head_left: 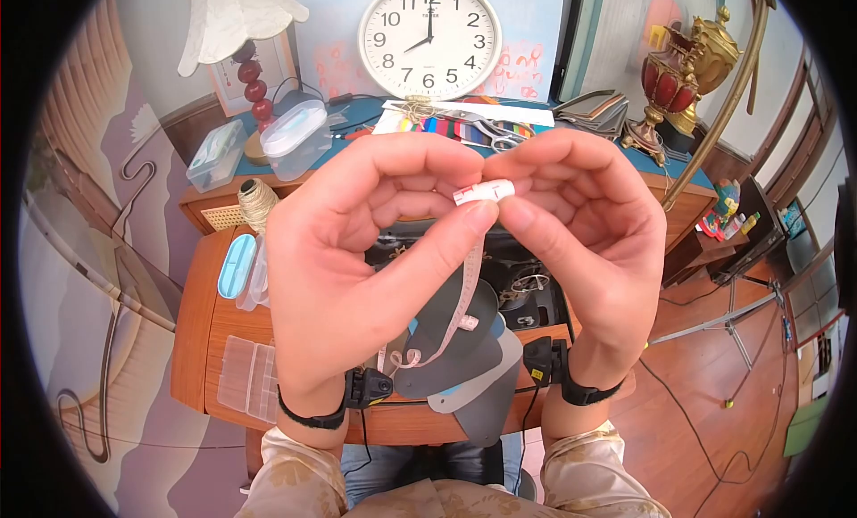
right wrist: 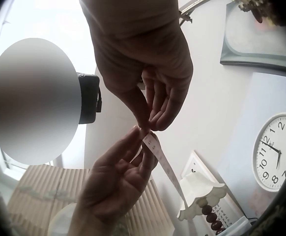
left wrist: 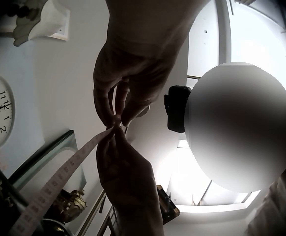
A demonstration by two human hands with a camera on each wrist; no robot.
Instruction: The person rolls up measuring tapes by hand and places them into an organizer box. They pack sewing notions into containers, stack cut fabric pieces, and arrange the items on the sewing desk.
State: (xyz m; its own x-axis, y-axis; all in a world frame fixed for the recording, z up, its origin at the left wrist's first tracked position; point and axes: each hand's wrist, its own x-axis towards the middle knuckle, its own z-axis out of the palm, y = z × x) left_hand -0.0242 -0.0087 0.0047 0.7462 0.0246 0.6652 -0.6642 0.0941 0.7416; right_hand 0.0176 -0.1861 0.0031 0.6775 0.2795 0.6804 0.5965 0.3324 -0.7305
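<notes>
Your left hand (head_left: 328, 268), right hand (head_left: 618, 241): curled, together pinching one tape measure (head_left: 470, 281). It trails toward your worktop's (head_left: 198, 339) front edge.

Head view: bright, even illumination; strong fisheye distortion, black vignetting at edges. Wrist views: dim foreground, overexposed backlight from above; fingers (left wrist: 102, 101) heavily shadowed; blurred grey oval (left wrist: 241, 128) obscures background.

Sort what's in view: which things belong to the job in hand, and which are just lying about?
In the job: tape measure, its rolled end pinched by left hand and right hand.

Apparently just lying about: clock; lamp; twine spool; clear compartment box.
</notes>
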